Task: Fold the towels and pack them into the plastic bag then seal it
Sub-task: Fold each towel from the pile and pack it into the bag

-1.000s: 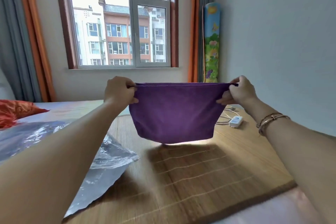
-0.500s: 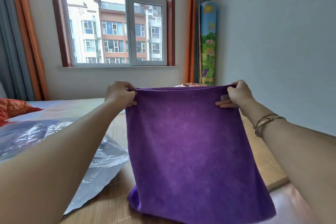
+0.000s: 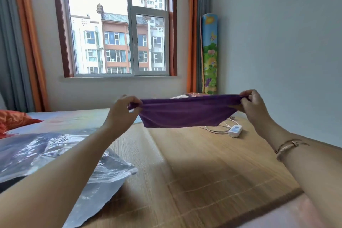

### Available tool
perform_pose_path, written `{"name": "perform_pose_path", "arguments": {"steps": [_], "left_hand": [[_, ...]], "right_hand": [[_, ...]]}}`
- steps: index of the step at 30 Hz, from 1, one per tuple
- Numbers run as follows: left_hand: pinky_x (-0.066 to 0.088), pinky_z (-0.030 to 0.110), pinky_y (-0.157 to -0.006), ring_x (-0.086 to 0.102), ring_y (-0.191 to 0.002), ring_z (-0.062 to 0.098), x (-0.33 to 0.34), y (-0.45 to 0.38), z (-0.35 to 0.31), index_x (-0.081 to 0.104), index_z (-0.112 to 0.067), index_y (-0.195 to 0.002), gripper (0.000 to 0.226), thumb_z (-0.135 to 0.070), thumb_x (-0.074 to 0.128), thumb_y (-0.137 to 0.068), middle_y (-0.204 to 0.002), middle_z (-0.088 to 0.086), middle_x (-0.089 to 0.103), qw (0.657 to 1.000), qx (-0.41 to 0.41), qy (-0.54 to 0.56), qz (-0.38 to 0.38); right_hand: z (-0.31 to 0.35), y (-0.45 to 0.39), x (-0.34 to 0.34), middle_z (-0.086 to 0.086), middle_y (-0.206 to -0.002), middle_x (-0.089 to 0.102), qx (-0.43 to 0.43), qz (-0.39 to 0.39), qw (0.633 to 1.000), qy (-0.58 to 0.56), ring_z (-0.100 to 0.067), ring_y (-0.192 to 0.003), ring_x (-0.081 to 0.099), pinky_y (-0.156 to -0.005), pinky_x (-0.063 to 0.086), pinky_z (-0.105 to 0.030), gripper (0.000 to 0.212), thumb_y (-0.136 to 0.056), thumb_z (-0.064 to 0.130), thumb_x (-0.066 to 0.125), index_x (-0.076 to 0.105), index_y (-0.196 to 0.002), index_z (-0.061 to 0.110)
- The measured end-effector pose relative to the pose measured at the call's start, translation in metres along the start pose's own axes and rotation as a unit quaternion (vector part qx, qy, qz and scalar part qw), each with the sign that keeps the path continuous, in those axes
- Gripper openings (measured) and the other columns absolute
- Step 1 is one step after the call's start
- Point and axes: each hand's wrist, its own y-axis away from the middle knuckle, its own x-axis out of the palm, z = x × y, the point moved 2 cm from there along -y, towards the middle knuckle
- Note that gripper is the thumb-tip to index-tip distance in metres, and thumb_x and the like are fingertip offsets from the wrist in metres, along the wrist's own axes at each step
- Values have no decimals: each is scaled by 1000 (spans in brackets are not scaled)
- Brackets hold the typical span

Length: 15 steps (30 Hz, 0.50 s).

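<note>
One purple towel [image 3: 187, 112] — stretched between two hands, left [image 3: 123, 114] and right [image 3: 254, 105]. One clear plastic bag [image 3: 61, 155]. One bamboo mat [image 3: 209, 170]. One white power strip [image 3: 235, 130] with cord. One rolled play mat [image 3: 209, 53]. One orange pillow [image 3: 13, 121]. Two bracelets [image 3: 288, 147] — right wrist.

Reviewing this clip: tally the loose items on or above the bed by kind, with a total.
Purple towel, held in the air by the left hand and right hand: 1
Clear plastic bag: 1
White power strip with cord: 1
Orange cushion: 1
Total: 4
</note>
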Motion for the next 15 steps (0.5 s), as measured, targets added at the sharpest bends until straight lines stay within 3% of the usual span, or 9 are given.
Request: {"name": "perform_pose_path", "arguments": {"steps": [2,5,7,9,11,15], "left_hand": [[45,31,-78,59,-83,19,2,36,12,64,-24,-86,21,-5,69,-79,-81,-5,65,995,2,-70,69],[45,37,-81,57,-88,22,13,95,28,50,-23,-99,30,-8,69,-81,-85,-5,62,974,-35,-102,197],[43,35,-85,54,-92,18,22,130,30,53,-18,-109,28,-8,64,-85,-92,-3,61,957,-39,-97,269],[40,26,-81,53,-84,9,30,156,27,63,-18,-97,18,-5,63,-85,-86,-4,58,951,-2,-69,303],[37,18,-70,48,-72,3,32,174,20,61,-20,-76,15,-7,63,-82,-78,-6,53,942,7,-55,331],[32,18,-54,38,-56,7,30,185,12,54,-7,-75,12,-9,55,-87,-66,-3,48,937,-67,-33,342]], "right_hand": [[-20,26,-15,-10,-95,59,15,46,995,90,-21,-85,59,-66,48,-22,18,-92,-4,41,51,-98,10],[-57,72,-37,1,-77,61,63,131,973,180,-5,-70,58,-62,41,-20,21,-88,-8,49,56,-90,12],[-79,98,-53,-2,-78,62,107,157,960,204,-9,-75,60,-63,42,-25,27,-85,-10,51,57,-84,16],[-91,117,-66,-11,-91,63,139,152,955,212,-21,-83,58,-65,43,-30,27,-83,-11,51,57,-84,15],[-92,129,-74,-15,-90,60,149,143,954,216,-27,-71,55,-61,42,-32,25,-83,-11,50,55,-88,12],[-90,137,-77,-17,-83,57,128,161,948,242,-21,-49,58,-51,44,-28,30,-82,-12,46,48,-93,16]]}}
